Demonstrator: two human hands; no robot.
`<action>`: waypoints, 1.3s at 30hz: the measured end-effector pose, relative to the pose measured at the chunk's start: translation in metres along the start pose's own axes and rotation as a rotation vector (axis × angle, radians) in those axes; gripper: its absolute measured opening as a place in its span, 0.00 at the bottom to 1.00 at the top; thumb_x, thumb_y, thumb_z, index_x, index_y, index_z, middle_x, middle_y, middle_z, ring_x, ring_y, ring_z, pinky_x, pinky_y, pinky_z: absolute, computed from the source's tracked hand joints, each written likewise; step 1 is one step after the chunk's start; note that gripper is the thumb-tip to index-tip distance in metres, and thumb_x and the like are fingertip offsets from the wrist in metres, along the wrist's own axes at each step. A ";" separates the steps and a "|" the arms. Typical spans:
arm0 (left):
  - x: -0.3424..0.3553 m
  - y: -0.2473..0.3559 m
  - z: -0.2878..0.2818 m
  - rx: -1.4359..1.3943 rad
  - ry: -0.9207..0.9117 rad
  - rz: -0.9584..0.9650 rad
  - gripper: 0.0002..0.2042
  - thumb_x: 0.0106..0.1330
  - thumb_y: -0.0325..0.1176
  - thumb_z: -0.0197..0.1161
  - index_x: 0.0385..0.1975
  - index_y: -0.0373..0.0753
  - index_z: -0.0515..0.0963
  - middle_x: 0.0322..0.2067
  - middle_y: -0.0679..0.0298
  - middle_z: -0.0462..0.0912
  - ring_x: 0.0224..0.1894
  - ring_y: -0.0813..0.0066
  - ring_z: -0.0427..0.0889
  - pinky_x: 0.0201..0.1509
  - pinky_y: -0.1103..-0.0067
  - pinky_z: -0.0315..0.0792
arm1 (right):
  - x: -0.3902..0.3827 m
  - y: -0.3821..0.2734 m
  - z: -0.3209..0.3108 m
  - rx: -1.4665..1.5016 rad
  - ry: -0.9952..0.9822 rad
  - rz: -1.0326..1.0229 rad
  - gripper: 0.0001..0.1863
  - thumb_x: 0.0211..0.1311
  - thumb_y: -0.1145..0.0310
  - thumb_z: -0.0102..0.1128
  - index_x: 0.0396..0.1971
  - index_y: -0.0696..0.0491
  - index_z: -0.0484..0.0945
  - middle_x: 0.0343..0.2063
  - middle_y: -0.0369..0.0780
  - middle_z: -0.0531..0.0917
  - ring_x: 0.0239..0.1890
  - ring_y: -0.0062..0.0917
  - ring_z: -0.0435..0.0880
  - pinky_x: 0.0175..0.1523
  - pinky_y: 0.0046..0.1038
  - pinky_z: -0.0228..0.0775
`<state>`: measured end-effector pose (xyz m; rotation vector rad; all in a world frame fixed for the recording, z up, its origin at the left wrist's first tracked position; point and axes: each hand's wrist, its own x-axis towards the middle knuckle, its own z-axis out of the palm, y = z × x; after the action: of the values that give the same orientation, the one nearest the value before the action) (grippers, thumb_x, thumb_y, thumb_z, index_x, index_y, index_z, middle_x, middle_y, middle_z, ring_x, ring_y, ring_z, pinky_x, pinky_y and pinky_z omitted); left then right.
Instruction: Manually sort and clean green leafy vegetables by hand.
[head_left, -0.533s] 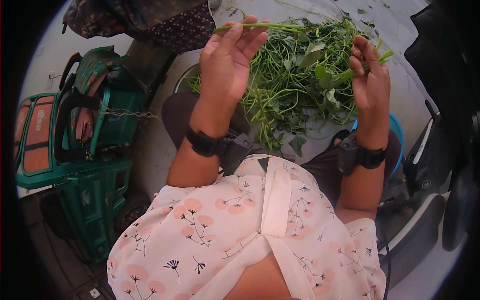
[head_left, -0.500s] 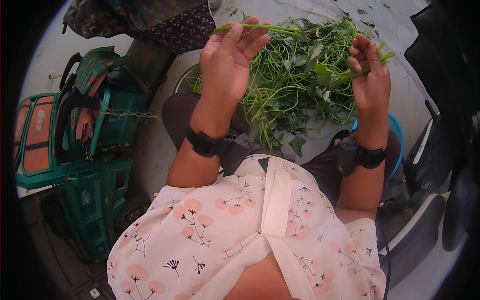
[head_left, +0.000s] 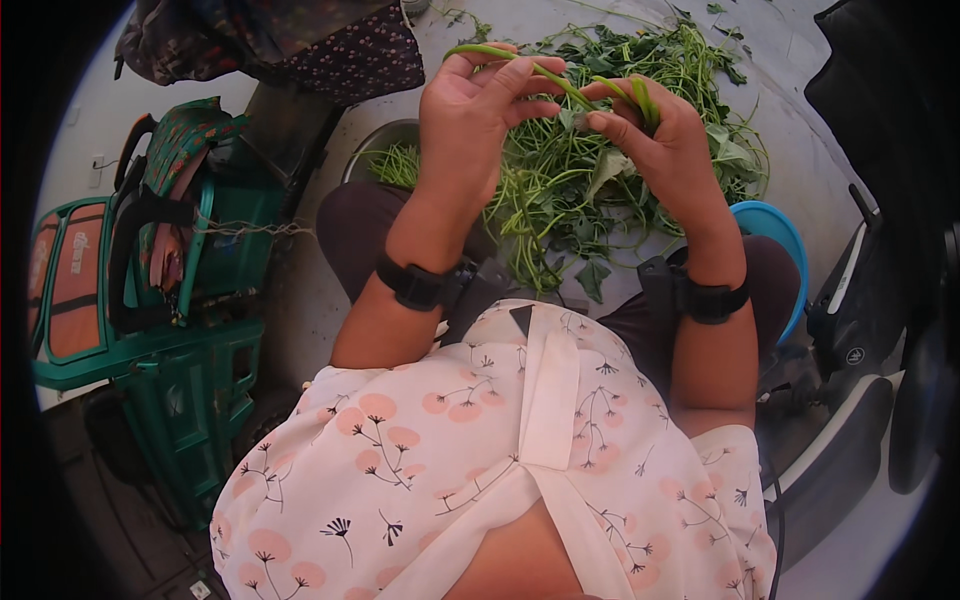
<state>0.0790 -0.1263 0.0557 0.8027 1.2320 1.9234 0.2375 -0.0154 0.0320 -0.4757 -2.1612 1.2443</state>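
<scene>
Between thumb and fingers, my left hand (head_left: 475, 110) pinches a long green stem (head_left: 548, 72) that slants down to the right. My right hand (head_left: 660, 140) has come close to the stem's right end, its thumb and forefinger closed there. Several bent green stems (head_left: 643, 98) are tucked in the right hand's fingers. Whether the right fingertips touch the long stem is hard to make out. Beneath both hands lies a large tangled heap of leafy green vines (head_left: 560, 190) on the pale floor. A metal bowl (head_left: 372, 140) with cut green stems (head_left: 396, 166) stands left of the heap, partly behind my left arm.
A blue basin (head_left: 785, 262) sits beside my right knee. At the left stands a green cart-like vehicle (head_left: 185, 400) with cloth on it. Dark patterned fabric (head_left: 350, 55) hangs at the upper left. Black-and-white scooter-like parts (head_left: 850, 320) stand on the right.
My right hand has moved left with its stems, from the heap's right side to the end of the stem in my left hand. My left hand has shifted slightly right and down.
</scene>
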 end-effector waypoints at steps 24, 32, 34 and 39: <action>0.002 -0.010 -0.015 0.048 0.062 -0.102 0.08 0.64 0.26 0.62 0.40 0.32 0.73 0.37 0.54 0.83 0.38 0.67 0.85 0.36 0.80 0.78 | 0.002 0.004 0.007 0.322 0.313 0.174 0.12 0.66 0.63 0.59 0.43 0.54 0.82 0.22 0.26 0.75 0.19 0.08 0.62 0.24 0.14 0.51; -0.003 -0.015 0.002 0.310 -0.166 -0.273 0.07 0.62 0.29 0.65 0.36 0.33 0.79 0.30 0.67 0.82 0.30 0.83 0.78 0.33 0.86 0.71 | 0.001 0.016 0.011 -0.003 0.164 0.050 0.11 0.65 0.67 0.60 0.41 0.58 0.81 0.28 0.33 0.82 0.28 0.14 0.74 0.34 0.19 0.67; -0.005 -0.019 -0.010 0.395 -0.249 -0.346 0.09 0.61 0.31 0.66 0.36 0.33 0.79 0.28 0.66 0.83 0.29 0.82 0.79 0.32 0.84 0.72 | 0.003 0.019 0.004 0.050 0.176 0.132 0.11 0.65 0.67 0.60 0.41 0.58 0.81 0.27 0.33 0.81 0.29 0.14 0.74 0.35 0.19 0.67; -0.016 -0.052 -0.057 0.994 -0.231 -0.357 0.19 0.53 0.40 0.73 0.37 0.34 0.78 0.32 0.59 0.83 0.33 0.73 0.81 0.38 0.76 0.76 | 0.002 0.026 -0.007 0.194 0.315 0.118 0.12 0.66 0.65 0.60 0.40 0.59 0.81 0.26 0.30 0.79 0.28 0.11 0.72 0.33 0.15 0.64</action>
<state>0.0543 -0.1516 -0.0145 1.1318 2.0209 0.8300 0.2404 0.0033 0.0131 -0.6743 -1.7529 1.3283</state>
